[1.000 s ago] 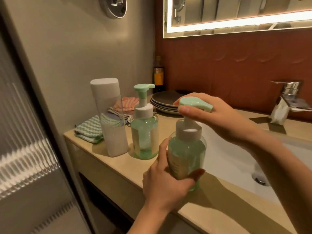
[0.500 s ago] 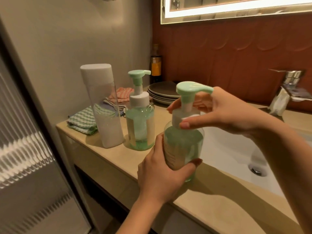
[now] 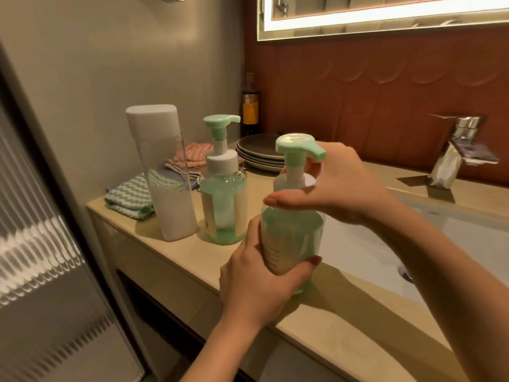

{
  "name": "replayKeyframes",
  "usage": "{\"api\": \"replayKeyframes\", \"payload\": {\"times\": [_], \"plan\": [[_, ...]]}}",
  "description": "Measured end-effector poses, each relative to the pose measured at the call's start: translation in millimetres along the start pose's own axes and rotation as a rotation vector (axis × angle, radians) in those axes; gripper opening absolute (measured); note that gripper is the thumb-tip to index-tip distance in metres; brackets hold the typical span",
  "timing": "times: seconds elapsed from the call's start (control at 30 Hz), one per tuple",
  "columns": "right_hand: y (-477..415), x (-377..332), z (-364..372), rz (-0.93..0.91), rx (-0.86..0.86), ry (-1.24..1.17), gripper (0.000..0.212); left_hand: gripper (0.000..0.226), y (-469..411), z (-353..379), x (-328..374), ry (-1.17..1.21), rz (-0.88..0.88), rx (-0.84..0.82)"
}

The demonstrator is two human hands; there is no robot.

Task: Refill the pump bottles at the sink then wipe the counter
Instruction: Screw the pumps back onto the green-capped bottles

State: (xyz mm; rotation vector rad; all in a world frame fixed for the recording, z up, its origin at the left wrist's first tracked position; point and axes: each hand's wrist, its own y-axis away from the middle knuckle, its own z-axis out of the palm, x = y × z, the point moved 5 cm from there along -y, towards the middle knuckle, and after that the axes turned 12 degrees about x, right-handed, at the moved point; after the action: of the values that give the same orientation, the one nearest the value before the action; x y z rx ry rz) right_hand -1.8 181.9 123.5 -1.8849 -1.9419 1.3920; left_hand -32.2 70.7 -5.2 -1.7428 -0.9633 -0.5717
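Note:
A clear green pump bottle (image 3: 294, 238) stands on the beige counter (image 3: 179, 260) at the sink's left edge. My left hand (image 3: 256, 285) grips its body from the front. My right hand (image 3: 338, 183) curls round the white collar under the mint pump head (image 3: 298, 146), thumb across the front. A second green pump bottle (image 3: 223, 199) stands to the left, untouched. Beside it is a tall clear refill bottle (image 3: 168, 186) with a white cap, partly filled with white liquid.
Folded green and pink cloths (image 3: 129, 197) lie at the counter's back left. Stacked dark plates (image 3: 261, 153) and a dark bottle (image 3: 250, 106) sit by the red wall. The white sink basin (image 3: 454, 244) and chrome faucet (image 3: 457, 153) are to the right.
My right hand slid from on top of the pump head down to its collar. The pump head has turned a little. The left hand's hold on the bottle stays the same.

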Motion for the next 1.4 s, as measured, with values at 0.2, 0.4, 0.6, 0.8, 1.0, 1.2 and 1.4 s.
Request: {"api": "replayKeyframes", "payload": {"times": [0.2, 0.4, 0.6, 0.8, 1.0, 1.2, 1.4], "plan": [[5.5, -0.1, 19.4, -0.033, 0.014, 0.05, 0.049, 0.075, -0.1, -0.2, -1.0, 0.001, -0.022, 0.007], [9.9, 2.4, 15.6, 0.106, -0.4, -0.37, 0.032, 0.075, -0.1, -0.1, -0.3, 0.005, 0.009, -0.004], [12.2, 12.1, 9.4, 0.18, -0.547, -0.432, 0.045, 0.074, 0.4, -0.8, 1.3, 0.017, 0.026, 0.007], [0.8, 1.3, 4.4, 0.013, -0.2, 0.004, 0.043, 0.083, -0.5, 0.3, -1.6, -0.015, 0.004, 0.011], [5.9, -3.4, 16.1, -0.056, -0.068, -0.025, 0.025, 0.098, -0.9, -1.7, 0.1, -0.059, -0.054, 0.013], [13.5, -0.4, 14.1, 0.126, -0.437, -0.358, 0.03, 0.089, -0.1, -1.6, 1.0, -0.044, -0.026, -0.003], [15.0, 10.3, 7.8, 0.183, -0.596, -0.472, 0.048, 0.081, 0.4, -2.9, 4.8, -0.034, 0.003, -0.003]]}}
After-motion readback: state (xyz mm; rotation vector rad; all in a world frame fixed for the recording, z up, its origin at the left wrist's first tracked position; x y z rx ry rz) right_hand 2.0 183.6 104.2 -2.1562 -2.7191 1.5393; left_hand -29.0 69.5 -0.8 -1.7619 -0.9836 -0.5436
